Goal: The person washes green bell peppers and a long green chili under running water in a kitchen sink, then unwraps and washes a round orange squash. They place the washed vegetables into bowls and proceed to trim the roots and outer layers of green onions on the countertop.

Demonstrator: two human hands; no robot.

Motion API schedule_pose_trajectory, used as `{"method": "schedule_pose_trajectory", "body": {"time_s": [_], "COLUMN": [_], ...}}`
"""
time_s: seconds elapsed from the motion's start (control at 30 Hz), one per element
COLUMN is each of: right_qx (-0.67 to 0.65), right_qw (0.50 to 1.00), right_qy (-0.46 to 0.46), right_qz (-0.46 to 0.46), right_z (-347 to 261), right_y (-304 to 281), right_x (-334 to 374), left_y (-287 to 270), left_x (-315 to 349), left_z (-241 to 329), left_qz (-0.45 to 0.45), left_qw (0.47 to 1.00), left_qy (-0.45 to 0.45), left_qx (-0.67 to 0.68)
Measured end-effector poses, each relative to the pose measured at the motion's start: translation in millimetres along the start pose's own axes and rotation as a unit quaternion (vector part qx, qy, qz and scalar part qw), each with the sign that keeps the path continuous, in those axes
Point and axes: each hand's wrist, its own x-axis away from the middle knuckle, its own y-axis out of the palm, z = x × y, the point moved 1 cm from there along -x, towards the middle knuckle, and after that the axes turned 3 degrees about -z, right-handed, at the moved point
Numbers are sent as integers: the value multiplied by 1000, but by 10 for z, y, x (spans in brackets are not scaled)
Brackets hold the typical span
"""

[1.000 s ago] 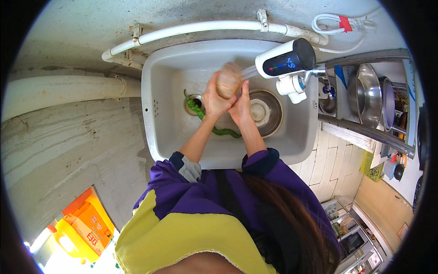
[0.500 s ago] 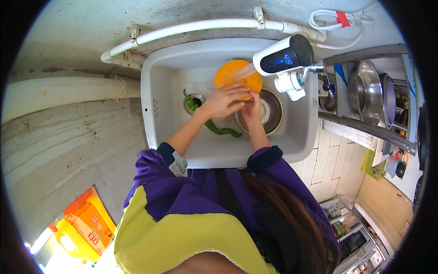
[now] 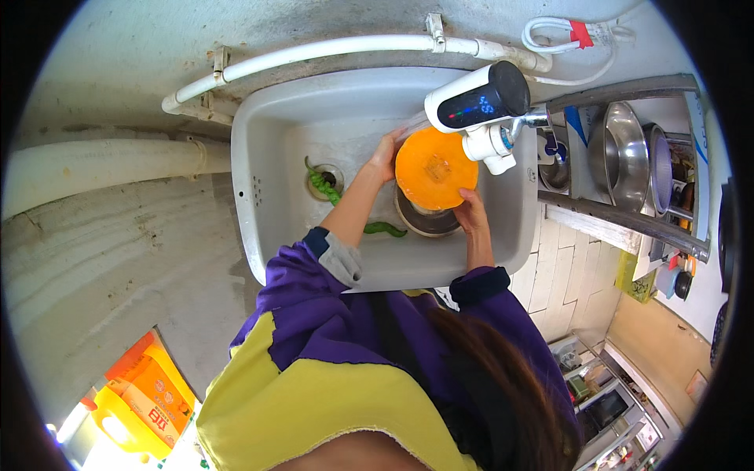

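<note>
Orange disc [image 3: 437, 169], round w/ no clear long axis, is gripped over the sink [image 3: 292, 235] btwn L hand [image 3: 382, 160] at its left edge and R hand [image 3: 473, 213], thumb on top, at lower right; neither's nearer. Tap [image 3: 475, 104] juts in upper R.

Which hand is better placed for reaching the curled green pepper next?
Probably the left hand: nearer the curled green pepper than the right hand, though both touch the round orange piece.
</note>
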Motion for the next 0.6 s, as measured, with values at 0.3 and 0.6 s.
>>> {"method": "schedule_pose_trajectory", "body": {"time_s": [0.3, 0.6], "right_qx": [9, 156], "right_qw": [994, 982], "right_qy": [96, 103], "right_qz": [-49, -7], "right_z": [88, 166], "right_y": [186, 563], "right_x": [-384, -755], "left_y": [-170, -216], "left_x": [440, 896], "left_z": [148, 275], "left_qz": [22, 32], "left_qw": [984, 983], "left_qy": [80, 109], "left_qx": [-158, -147]}}
